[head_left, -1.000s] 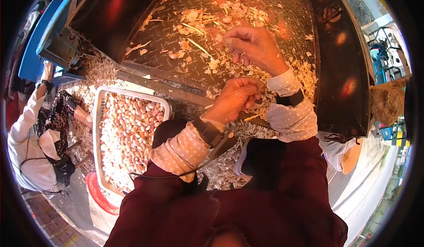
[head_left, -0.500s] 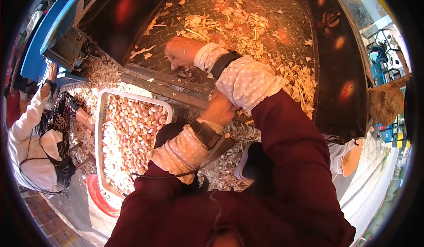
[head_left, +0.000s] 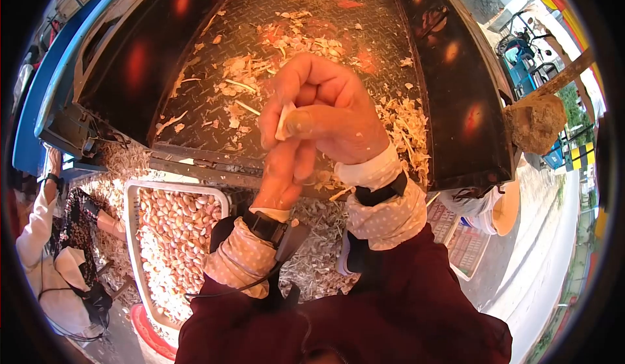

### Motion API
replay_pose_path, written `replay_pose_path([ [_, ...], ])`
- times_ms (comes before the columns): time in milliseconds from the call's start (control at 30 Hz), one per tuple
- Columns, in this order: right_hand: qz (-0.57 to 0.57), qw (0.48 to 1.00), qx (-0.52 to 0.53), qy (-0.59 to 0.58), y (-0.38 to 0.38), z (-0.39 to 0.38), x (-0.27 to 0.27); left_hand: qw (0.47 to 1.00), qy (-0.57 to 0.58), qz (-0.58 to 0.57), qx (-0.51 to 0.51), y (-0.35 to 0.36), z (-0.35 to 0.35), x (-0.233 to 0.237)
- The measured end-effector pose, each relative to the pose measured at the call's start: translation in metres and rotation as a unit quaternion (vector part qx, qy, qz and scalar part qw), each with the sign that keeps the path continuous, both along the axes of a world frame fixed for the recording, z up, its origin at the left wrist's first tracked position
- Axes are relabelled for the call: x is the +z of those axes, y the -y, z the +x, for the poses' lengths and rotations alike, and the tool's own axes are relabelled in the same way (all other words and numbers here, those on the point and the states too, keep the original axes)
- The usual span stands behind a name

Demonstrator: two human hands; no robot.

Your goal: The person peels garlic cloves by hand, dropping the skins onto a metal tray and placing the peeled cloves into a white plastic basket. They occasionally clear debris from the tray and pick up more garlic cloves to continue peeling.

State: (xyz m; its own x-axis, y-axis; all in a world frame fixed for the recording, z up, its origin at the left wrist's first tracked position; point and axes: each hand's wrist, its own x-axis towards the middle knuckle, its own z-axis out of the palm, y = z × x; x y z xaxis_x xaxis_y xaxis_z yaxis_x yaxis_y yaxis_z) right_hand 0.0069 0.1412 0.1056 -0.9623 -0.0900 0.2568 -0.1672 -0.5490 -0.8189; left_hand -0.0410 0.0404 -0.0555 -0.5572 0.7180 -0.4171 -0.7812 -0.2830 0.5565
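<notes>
My right hand (head_left: 329, 110) is closed, pinching a small pale garlic clove (head_left: 284, 122) between thumb and fingers. Just beneath it is my left hand (head_left: 284, 174), its fingers drawn together and reaching up to the right hand. The left fingertips are partly hidden there, so what they hold cannot be made out. Both hands are above the near edge of a dark metal truck bed (head_left: 215, 126) with a patterned floor. Dry garlic skins (head_left: 244, 71) and stalk bits lie scattered over that floor.
To the left, a white plastic crate (head_left: 131, 234) is full of garlic cloves (head_left: 176, 234). A red basin rim (head_left: 146, 331) shows below it. Another person (head_left: 49, 260) sits at far left. Peelings (head_left: 319, 247) cover the ground, and a stone block (head_left: 537, 126) is at right.
My right hand has come back from over the truck bed and now meets my left hand, with a clove showing in its pinch. The camera view has shifted.
</notes>
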Motion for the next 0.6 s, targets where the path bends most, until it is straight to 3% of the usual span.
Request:
replay_pose_path([
  [67, -0.126, 0.983, 0.081, -0.105, 0.024, 0.033, 0.01, 1.0, -0.021, 0.011, -0.021, -0.003, -0.003, 0.002],
  [100, -0.17, 0.935, 0.138, -0.278, 0.037, 0.029, 0.008, 0.998, -0.039, 0.02, -0.04, -0.003, -0.004, 0.004],
  [167, -0.057, 0.894, 0.113, -0.43, 0.038, 0.032, 0.028, 0.999, -0.041, -0.001, -0.035, -0.002, -0.001, 0.013],
  [200, -0.052, 0.893, 0.116, -0.432, 0.056, 0.04, 0.04, 0.999, -0.04, -0.023, -0.028, -0.001, -0.001, 0.017],
  [233, -0.167, 0.904, -0.064, -0.388, 0.086, 0.054, 0.049, 0.999, -0.021, -0.002, -0.031, -0.003, -0.003, 0.009],
  [267, -0.275, 0.872, -0.242, -0.325, 0.101, 0.062, 0.053, 0.999, -0.022, 0.001, -0.031, -0.004, -0.003, 0.008],
  [333, -0.266, 0.876, -0.221, -0.336, 0.089, 0.054, 0.053, 0.999, -0.036, -0.013, -0.033, -0.004, -0.004, 0.007],
  [400, -0.107, 0.863, -0.04, -0.493, 0.067, 0.042, 0.045, 0.999, -0.036, -0.007, -0.03, -0.003, -0.003, 0.01],
  [433, -0.105, 0.862, -0.04, -0.495, 0.071, 0.047, 0.045, 0.999, -0.036, -0.001, -0.025, -0.003, -0.003, 0.012],
  [500, -0.147, 0.895, -0.201, -0.37, 0.083, 0.063, 0.045, 0.999, -0.04, -0.007, -0.027, -0.004, -0.002, 0.011],
  [600, -0.078, 0.877, -0.132, -0.456, 0.063, 0.053, 0.044, 0.998, -0.046, -0.022, -0.021, -0.003, -0.005, 0.014],
])
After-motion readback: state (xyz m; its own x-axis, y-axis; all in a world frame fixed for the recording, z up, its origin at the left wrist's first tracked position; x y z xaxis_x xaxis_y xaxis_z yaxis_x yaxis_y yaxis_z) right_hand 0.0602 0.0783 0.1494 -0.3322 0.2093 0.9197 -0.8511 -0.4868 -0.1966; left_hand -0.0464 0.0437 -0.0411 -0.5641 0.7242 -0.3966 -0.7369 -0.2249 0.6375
